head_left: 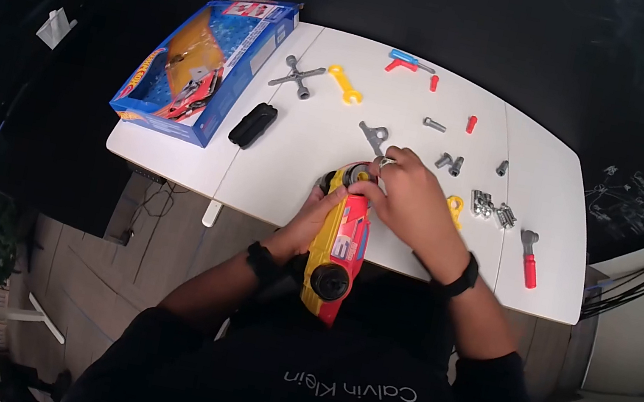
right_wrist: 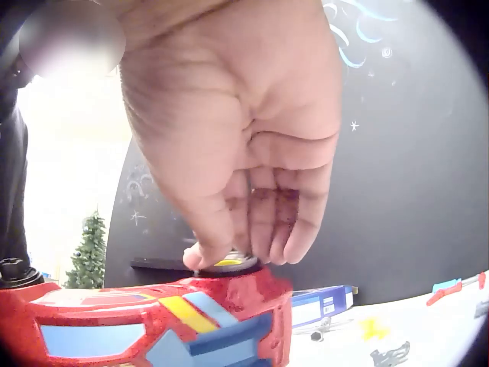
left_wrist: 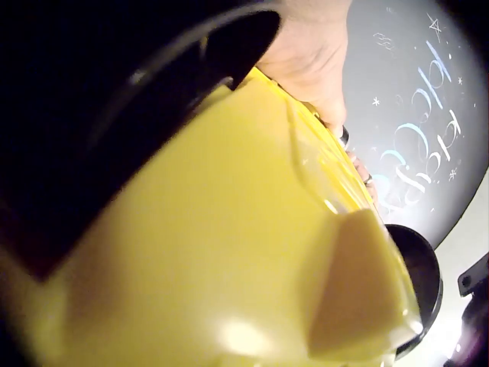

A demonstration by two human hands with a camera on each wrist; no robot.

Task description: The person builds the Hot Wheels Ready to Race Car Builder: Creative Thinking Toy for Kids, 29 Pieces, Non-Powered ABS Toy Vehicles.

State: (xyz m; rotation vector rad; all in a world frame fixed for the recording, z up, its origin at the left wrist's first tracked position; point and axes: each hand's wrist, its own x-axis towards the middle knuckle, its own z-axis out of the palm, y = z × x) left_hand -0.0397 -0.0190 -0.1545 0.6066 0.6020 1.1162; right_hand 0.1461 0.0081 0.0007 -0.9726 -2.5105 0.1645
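Toy car [head_left: 349,236], glossy red/yel plastic, rnd blk wheel [head_left: 330,282]

The toy car [head_left: 350,236] I'm holding looks like hard, smooth plastic; near my left wrist camera its yellow shell is glossy enough to throw back a bright patch of light, and its red side carries printed stickers. The wheels [head_left: 330,282] look like black plastic. My shirt [head_left: 365,346] is matt black cloth. In front of me the table [head_left: 280,194] has a smooth white top, and the box [head_left: 245,75] seems to be glossy printed card. The spanner [head_left: 346,85] looks like yellow plastic, while the silver pieces [head_left: 483,203] shine like metal.
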